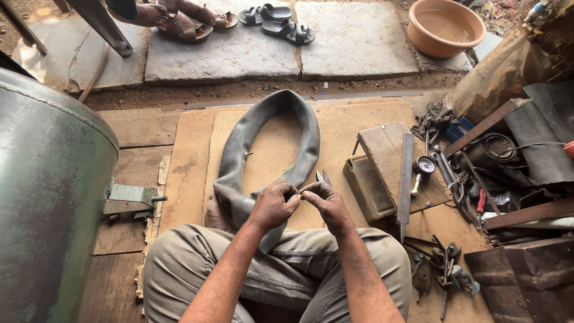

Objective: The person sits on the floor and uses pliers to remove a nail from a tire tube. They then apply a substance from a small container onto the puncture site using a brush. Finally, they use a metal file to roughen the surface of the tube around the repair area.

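Just before the crossed legs, black rubber inner tube [263,143], limp and looped, flat on the mat; left hand [272,205] and right hand [324,202] fingertips pinched together over its near end, contents too small to tell.

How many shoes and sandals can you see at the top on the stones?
4. Two black rubber sandals lie empty side by side on the grey stone slabs. Two brown leather sandals sit left of them, worn on another person's feet. More may be beyond the frame.
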